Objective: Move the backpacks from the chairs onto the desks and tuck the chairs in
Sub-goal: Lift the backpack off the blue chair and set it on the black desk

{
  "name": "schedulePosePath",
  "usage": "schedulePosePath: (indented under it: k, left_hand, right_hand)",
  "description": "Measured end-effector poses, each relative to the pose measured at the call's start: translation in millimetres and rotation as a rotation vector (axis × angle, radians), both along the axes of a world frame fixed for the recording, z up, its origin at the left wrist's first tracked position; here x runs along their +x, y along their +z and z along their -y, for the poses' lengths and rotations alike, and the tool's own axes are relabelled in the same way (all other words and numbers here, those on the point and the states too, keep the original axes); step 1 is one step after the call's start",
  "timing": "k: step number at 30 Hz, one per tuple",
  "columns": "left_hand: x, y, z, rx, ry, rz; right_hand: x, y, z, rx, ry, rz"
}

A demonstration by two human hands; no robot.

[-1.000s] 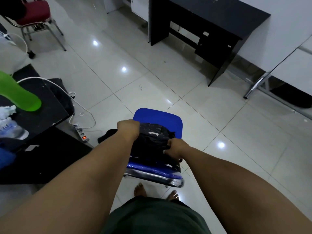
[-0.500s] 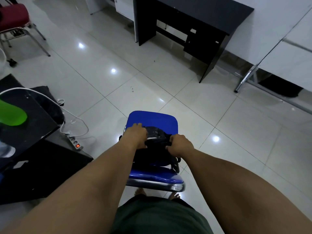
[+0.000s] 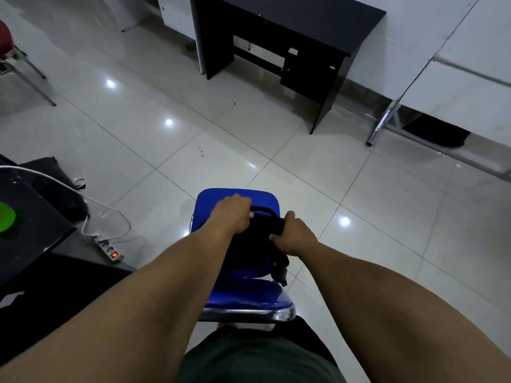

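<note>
Black backpack (image 3: 255, 244) sits on blue chair (image 3: 249, 297) w/ chrome frame, centre of view, bag bunched toward the backrest. Both hands grip it: left hand (image 3: 231, 217) curled round the bag's top-left edge, right hand (image 3: 294, 236) clenched on fabric at the right side, a strap end hanging off below it. Chair stands on glossy white tile floor (image 3: 387, 217), well apart from the black desk (image 3: 290, 31) by the far wall. Another dark surface (image 3: 30, 233) at left carries a green item (image 3: 7, 221); white power strip (image 3: 109, 248) w/ lit red switch lies on the floor beside it. Red chair (image 3: 5, 42) partly visible, top-left corner.
</note>
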State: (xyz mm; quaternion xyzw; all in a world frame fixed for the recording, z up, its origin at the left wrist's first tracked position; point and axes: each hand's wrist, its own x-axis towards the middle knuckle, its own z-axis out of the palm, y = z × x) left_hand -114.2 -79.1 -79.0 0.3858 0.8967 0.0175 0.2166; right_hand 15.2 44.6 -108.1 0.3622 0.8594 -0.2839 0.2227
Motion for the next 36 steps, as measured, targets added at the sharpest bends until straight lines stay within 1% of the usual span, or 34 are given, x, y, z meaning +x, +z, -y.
schedulePosePath:
  k: [4,8,9,11,13,16,18,20,22,24,26,28,31,33,34,36]
  left_hand:
    - [5.1,10.3,-33.1,0.131,0.098,0.000]
    - [1.8,24.4,-72.7,0.241,0.270,0.011]
    - [2.1,29.0,-87.0,0.259,0.311,0.019]
    - [5.4,38.2,-112.9,0.299,0.378,0.028]
    - [11.2,46.0,-136.7,0.342,0.453,0.013]
    - [22.4,56.5,-174.5,0.404,0.646,-0.013]
    - [31.4,60.8,-197.6,0.427,0.757,-0.010]
    - [38.0,62.5,-211.5,0.462,0.819,-0.001]
    - [51.9,63.8,-232.1,0.529,0.899,-0.006]
    - [67.1,67.5,-252.4,0.574,0.946,-0.032]
    - [79.5,69.0,-275.0,0.589,0.919,-0.080]
    - [81.2,72.6,-293.3,0.629,0.831,-0.116]
    - [66.2,82.3,-326.0,0.695,0.589,-0.121]
    - [54.7,89.3,-338.6,0.797,0.462,-0.081]
    - [49.2,92.1,-344.5,0.863,0.431,-0.085]
    - [38.9,90.0,-351.1,0.939,0.435,-0.143]
  right_hand:
    - [-9.7,5.1,-15.1,-0.103,-0.090,-0.040]
    - [-19.5,17.1,-40.8,-0.171,-0.093,-0.208]
    - [-22.6,15.7,-52.1,-0.176,-0.078,-0.254]
    - [-32.0,-5.9,-75.2,-0.192,0.004,-0.268]
    - [-38.7,-7.7,-93.4,-0.209,0.075,-0.266]
    - [-38.2,36.2,-120.7,-0.200,0.193,-0.254]
    - [-38.6,54.3,-143.9,-0.183,0.241,-0.224]
    - [-39.9,62.0,-154.2,-0.127,0.272,-0.206]
    - [-35.4,63.5,-172.0,-0.082,0.243,-0.249]
    - [-27.1,63.2,-192.5,-0.054,0.136,-0.336]
    - [-18.0,64.5,-217.7,-0.040,0.058,-0.424]
    - [-15.2,72.2,-240.0,-0.035,0.008,-0.484]
    - [-21.9,91.6,-285.6,0.062,-0.047,-0.544]
    - [-29.0,105.6,-314.4,0.138,-0.079,-0.580]
    - [-32.2,112.7,-330.3,0.170,-0.098,-0.596]
    - [-37.6,122.9,-357.2,0.222,-0.125,-0.617]
